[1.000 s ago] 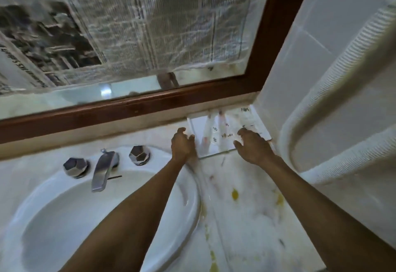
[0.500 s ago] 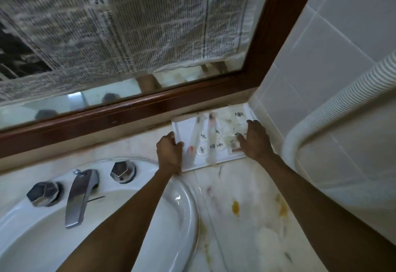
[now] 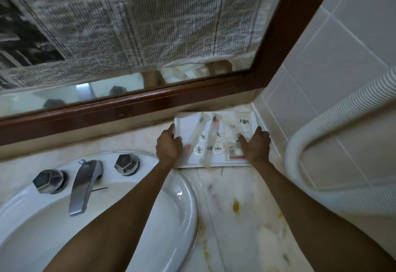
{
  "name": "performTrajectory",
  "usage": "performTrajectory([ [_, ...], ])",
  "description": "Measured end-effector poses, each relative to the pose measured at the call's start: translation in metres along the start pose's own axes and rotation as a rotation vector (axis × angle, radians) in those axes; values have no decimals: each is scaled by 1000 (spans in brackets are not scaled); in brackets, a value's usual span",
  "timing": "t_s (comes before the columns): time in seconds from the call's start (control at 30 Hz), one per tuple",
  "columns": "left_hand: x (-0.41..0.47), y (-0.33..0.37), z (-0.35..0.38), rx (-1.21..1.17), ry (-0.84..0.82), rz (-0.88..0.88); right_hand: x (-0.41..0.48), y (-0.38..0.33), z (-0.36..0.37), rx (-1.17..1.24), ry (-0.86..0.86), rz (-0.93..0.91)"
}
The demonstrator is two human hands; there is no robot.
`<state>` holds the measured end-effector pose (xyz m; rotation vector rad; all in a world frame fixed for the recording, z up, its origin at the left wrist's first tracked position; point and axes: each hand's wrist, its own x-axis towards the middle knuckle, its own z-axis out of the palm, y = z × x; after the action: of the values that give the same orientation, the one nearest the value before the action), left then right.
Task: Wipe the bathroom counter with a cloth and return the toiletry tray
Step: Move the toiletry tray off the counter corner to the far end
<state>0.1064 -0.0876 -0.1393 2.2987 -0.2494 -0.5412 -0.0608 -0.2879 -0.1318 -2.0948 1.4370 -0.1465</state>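
A white rectangular toiletry tray [image 3: 186, 121] lies on the marble counter [image 3: 240, 229] in the back right corner, under the mirror frame. It holds wrapped toothbrushes [image 3: 211, 134], round sachets [image 3: 218, 148] and small packets. My left hand [image 3: 169, 145] grips the tray's left edge with the thumb over the rim. My right hand [image 3: 256, 145] holds its right side, fingers lying on the packets. No cloth is in view. The counter shows yellow and brown marks.
A white sink [image 3: 107, 229] with a chrome tap [image 3: 83, 186] and two faceted knobs fills the lower left. A wood-framed mirror [image 3: 150, 104] covered with newspaper stands behind. A white towel [image 3: 342, 143] hangs on the tiled wall at the right.
Both hands have closed further onto the tray's two sides. The view has moved closer and tilted down, so the tray sits lower and nearer the middle.
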Motion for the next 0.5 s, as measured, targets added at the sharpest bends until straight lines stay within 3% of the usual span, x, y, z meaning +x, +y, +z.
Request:
performTrajectory([
  [0.17,-22,5,-22,-237,58,-32,-21,-10,-16,84,59,-100],
  [0.27,-19,-33,-25,-354,69,-5,-43,-20,-30,112,37,-160],
  [0.37,-84,-11,-66,-453,96,12,-69,-20,-44,145,-29,-228],
  [0.5,-157,-17,-103,-389,203,73,-110,-18,-60,150,-133,-331],
])
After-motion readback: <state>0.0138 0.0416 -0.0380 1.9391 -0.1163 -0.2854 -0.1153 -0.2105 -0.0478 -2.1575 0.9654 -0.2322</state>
